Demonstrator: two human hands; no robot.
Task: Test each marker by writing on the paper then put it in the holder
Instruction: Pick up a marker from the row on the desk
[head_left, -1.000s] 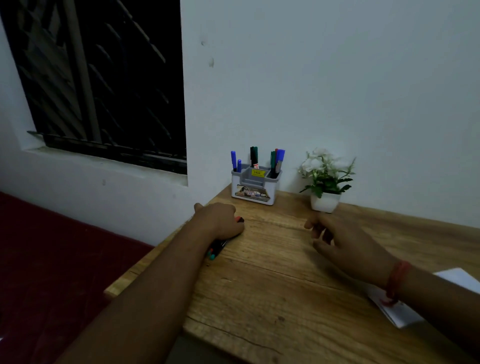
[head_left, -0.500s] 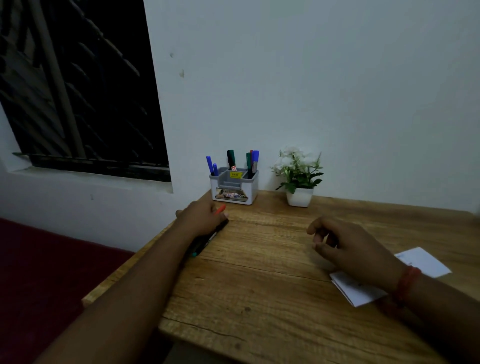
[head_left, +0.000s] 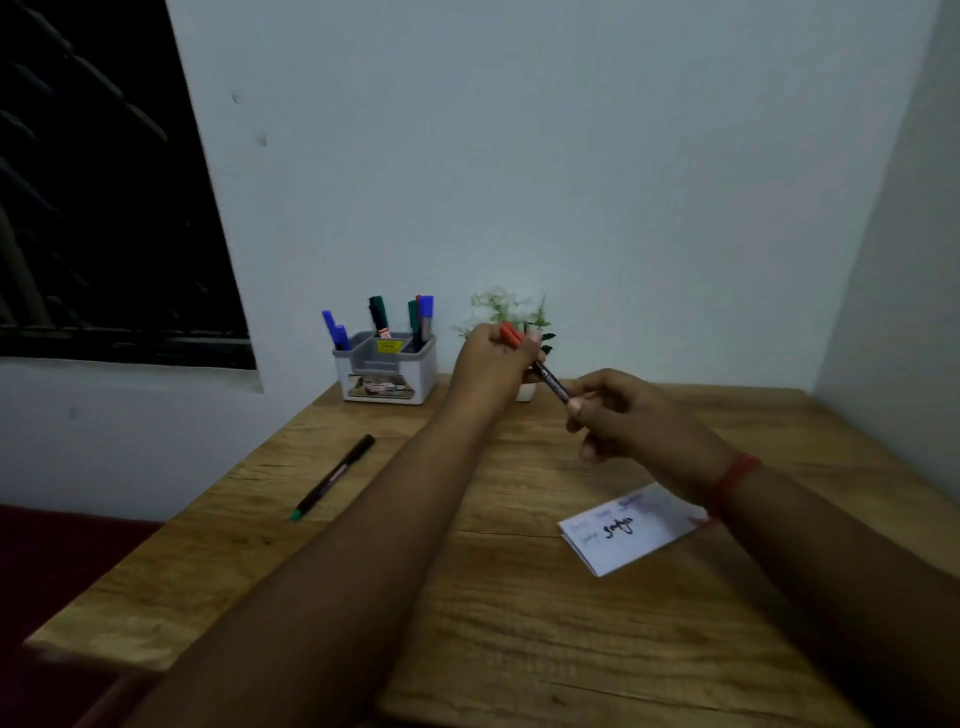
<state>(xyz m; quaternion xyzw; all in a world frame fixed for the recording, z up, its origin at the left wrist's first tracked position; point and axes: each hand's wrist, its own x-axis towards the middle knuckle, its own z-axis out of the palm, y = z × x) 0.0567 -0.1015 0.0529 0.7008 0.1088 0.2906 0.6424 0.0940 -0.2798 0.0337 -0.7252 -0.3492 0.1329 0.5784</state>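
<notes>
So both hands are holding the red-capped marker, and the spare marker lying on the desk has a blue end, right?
Not quite. In the head view both hands, left hand and right hand, do hold the red-capped marker, but the spare marker on the desk has a green end.

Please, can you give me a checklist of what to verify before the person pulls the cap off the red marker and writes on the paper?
1. Both hands hold the red marker: ok. The left hand grips the red cap end, the right hand pinches the dark barrel.
2. Cap already off: cannot tell, the left hand covers the joint.
3. Paper within reach, flat on the table: ok, below the right wrist.
4. Free space on the paper: ok, the near half is blank.
5. Holder upright with room: ok, the front compartment looks empty.
6. All markers handled: not ok, a green-tipped marker lies on the table.
</notes>
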